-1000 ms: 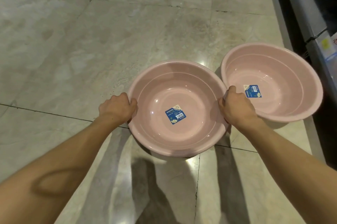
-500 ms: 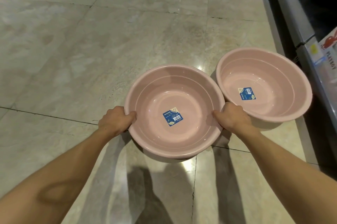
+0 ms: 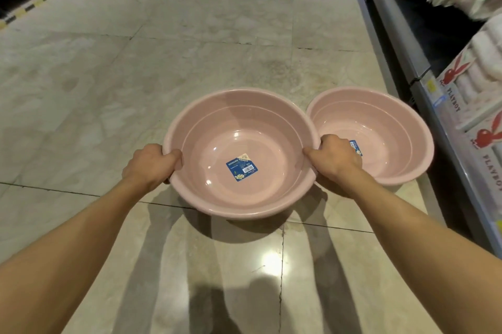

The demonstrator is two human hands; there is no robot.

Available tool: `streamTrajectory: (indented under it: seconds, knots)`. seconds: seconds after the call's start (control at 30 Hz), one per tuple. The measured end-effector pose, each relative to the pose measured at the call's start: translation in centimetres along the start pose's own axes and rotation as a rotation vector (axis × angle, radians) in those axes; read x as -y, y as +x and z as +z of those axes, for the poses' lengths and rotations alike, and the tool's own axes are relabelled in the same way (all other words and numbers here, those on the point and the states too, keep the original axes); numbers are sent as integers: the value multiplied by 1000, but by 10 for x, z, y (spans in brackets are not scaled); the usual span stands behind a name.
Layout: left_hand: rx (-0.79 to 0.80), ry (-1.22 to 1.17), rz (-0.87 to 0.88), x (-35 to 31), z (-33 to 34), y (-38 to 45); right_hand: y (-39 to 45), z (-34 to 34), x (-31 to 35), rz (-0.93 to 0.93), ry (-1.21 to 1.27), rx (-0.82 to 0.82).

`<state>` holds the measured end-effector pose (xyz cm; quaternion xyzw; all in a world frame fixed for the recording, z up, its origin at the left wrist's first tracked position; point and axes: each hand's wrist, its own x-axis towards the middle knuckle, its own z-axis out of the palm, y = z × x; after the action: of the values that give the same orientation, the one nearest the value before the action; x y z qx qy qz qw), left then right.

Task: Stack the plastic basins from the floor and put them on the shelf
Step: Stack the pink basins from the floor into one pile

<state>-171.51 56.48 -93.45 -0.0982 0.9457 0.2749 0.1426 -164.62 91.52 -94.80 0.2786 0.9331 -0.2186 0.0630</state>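
Gripping opposite rims of the near pink basin (image 3: 241, 143), both hands, left (image 3: 152, 163) and right (image 3: 335, 159).

Overhead glare, multiple shadows, wide-angle warp

Shelf (image 3: 423, 67) crowds right; floor (image 3: 135, 75) open leftward

2 pink basins, upright: held basin (image 3: 241, 127) overlapping floor basin (image 3: 380, 127).
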Motion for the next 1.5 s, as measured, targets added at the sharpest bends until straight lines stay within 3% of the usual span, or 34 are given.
streamTrajectory:
  seconds: [0.23,0.5,0.77,1.2,1.5]
  knots:
    - [-39,-44,169,-99,-23,13,13,-88,-21,18,250,-159]
    - [-3,-123,346,-227,23,0,25,-158,-100,186,743,-282]
    - [96,-55,380,-279,105,-1,35,-158,-167,285,633,-411]
    - [72,368,393,-268,189,42,78,-90,-213,359,512,-421]
    - [109,382,367,-256,212,57,90,-63,-217,337,161,-391]
